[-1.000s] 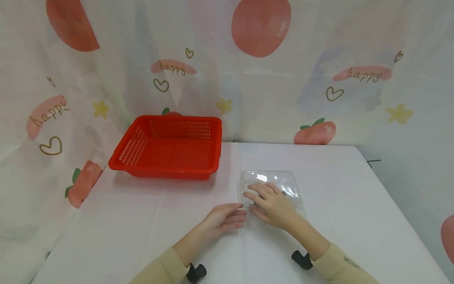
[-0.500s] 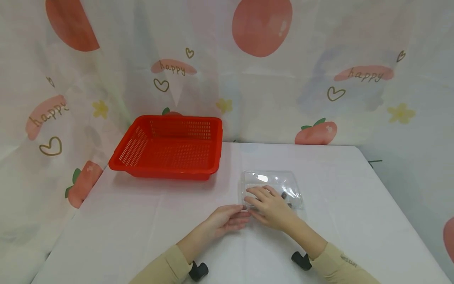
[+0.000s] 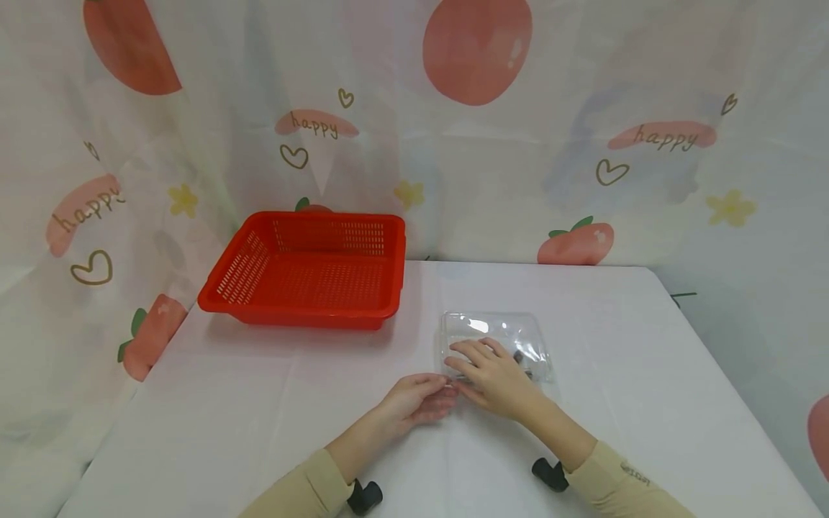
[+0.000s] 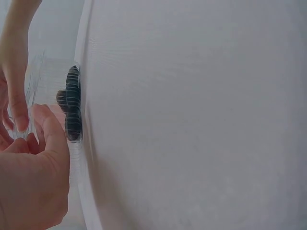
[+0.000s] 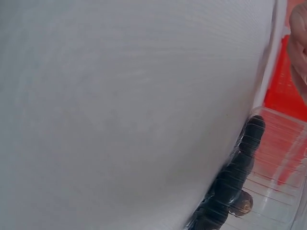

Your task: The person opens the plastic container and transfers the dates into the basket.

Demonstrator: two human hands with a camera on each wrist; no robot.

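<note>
A clear plastic clamshell box (image 3: 512, 327) lies on the white table, with several dark, rounded pieces (image 4: 73, 108) at its bottom. Bent fingers and thumb of my left hand (image 3: 417, 403) pinch the box's rim at the near left corner. My right hand (image 3: 499, 378) lies over the near part of the lid, fingers spread and its thumb at the front edge close to the left fingertips. It covers part of the contents in the head view. In the right wrist view, the dark pieces (image 5: 228, 184) show through the ribbed wall, with a brownish round one beside them.
A red plastic basket (image 3: 304, 316) with slotted walls stands at the back left of the table (image 3: 622, 338). Behind hangs a printed curtain (image 3: 492, 194). A black wrist mount shows under each sleeve.
My left hand has moved slightly right, up to the box's corner and the right thumb. The right hand has shifted slightly, showing more of the dark pieces. The box stays in place.
</note>
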